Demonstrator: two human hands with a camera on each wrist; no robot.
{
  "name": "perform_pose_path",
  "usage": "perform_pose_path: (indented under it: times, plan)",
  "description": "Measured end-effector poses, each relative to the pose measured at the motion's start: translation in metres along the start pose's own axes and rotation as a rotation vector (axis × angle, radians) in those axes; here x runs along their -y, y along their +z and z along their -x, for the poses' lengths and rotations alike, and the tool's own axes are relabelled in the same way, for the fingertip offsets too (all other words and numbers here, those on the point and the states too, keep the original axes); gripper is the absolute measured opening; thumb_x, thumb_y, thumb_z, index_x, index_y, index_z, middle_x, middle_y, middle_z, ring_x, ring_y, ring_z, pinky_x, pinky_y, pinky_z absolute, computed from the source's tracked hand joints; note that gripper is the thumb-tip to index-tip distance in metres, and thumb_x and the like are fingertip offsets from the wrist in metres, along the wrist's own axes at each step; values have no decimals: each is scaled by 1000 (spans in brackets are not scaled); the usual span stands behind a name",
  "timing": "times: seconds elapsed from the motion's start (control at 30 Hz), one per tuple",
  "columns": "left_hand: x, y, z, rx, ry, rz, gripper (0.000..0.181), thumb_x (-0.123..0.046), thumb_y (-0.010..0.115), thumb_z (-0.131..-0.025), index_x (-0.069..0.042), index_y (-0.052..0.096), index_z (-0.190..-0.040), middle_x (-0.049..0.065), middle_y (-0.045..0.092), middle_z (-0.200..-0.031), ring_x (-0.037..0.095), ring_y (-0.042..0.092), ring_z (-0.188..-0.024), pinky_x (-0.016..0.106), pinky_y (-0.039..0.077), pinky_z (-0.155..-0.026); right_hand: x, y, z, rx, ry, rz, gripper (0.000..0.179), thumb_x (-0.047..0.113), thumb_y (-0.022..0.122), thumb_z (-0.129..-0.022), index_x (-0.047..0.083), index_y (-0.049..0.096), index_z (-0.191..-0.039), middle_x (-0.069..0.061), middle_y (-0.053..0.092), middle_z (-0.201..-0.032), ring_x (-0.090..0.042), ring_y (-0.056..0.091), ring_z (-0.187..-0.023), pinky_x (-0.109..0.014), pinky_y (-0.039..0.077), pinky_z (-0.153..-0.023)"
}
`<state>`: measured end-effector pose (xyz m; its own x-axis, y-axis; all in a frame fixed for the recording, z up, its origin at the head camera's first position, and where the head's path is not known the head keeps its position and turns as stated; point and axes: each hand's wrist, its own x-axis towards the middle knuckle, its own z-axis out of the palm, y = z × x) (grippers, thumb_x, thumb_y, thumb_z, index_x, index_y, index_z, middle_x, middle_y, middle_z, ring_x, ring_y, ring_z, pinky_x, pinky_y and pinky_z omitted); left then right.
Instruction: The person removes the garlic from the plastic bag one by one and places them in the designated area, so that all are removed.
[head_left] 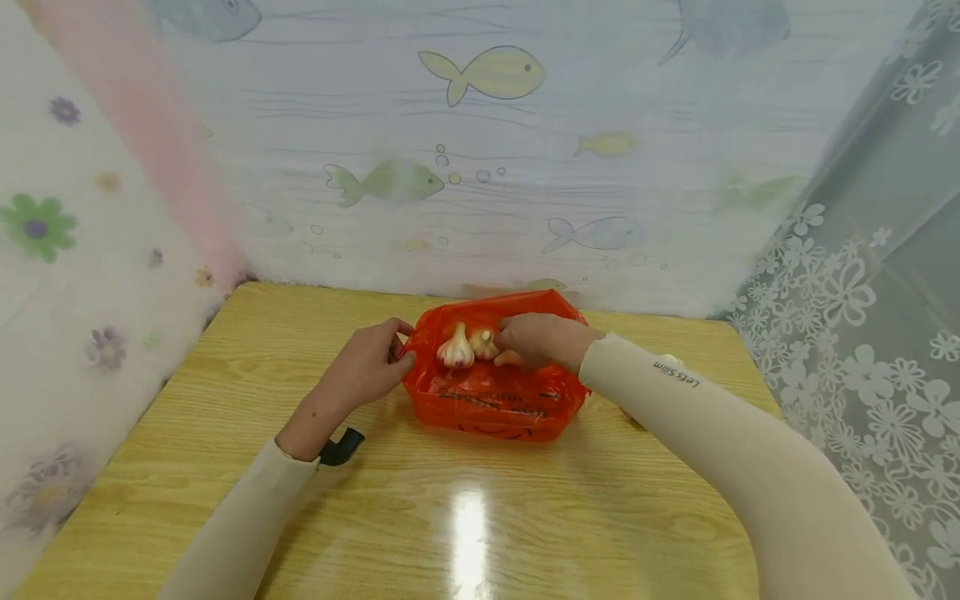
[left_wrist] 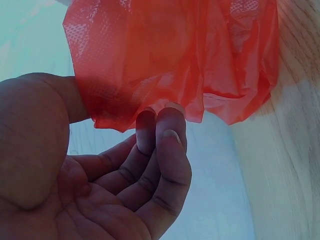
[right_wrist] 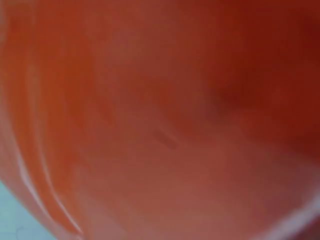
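A red plastic bag (head_left: 487, 417) with dark print lies spread on the table, its mouth gaping. Two garlic bulbs are visible inside: a whitish one with purple streaks (head_left: 456, 348) and a yellower one (head_left: 483, 342) to its right. My left hand (head_left: 367, 362) pinches the bag's left rim between thumb and fingers; in the left wrist view its fingertips (left_wrist: 171, 117) meet the bag's edge. My right hand (head_left: 543, 337) reaches into the bag, fingers beside the yellower bulb. Whether they grip it is hidden. Only blurred red plastic (right_wrist: 150, 125) fills the right wrist view.
Behind the right forearm, a pale thing (head_left: 671, 360) and a brownish edge (head_left: 633, 419) show, mostly hidden. A wooden table (head_left: 375, 533) lies below. A fish-patterned curtain (head_left: 480, 208) hangs at its back, with a flowery sheet (head_left: 75, 292) left and lace (head_left: 885, 392) right.
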<state>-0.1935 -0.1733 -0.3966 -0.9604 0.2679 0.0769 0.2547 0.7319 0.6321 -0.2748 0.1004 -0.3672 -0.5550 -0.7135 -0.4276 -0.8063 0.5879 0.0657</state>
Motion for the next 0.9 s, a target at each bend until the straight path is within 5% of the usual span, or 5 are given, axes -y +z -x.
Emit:
perform_pose_path:
  times: [0.27, 0.57, 0.9]
  plan:
    - [-1, 0, 1, 4, 0, 3, 39, -16, 64, -101, 2, 59, -136, 4, 63, -81, 18, 55, -62, 34, 51, -62, -3, 9, -1, -20, -13, 16, 27, 28, 58, -110, 6, 73, -116, -9, 71, -107, -27, 67, -102, -41, 54, -102]
    - [0, 0, 1, 11, -14, 7, 40, -16, 64, -102, 1, 58, -137, 4, 64, -82, 18, 56, -63, 34, 51, -62, -2, 13, 0, 26, 13, 9, 32, 30, 55, -112, 3, 71, -105, -1, 55, -75, -18, 55, -74, -37, 57, -83]
    - [0, 0, 0, 5, -7, 7, 39, -15, 64, -101, 2, 58, -136, 4, 63, -80, 18, 55, -62, 35, 50, -62, -4, 9, -3, 87, 37, -72, 34, 36, 51, -112, 7, 68, -108, 0, 58, -82, -19, 58, -80, -38, 57, -89]
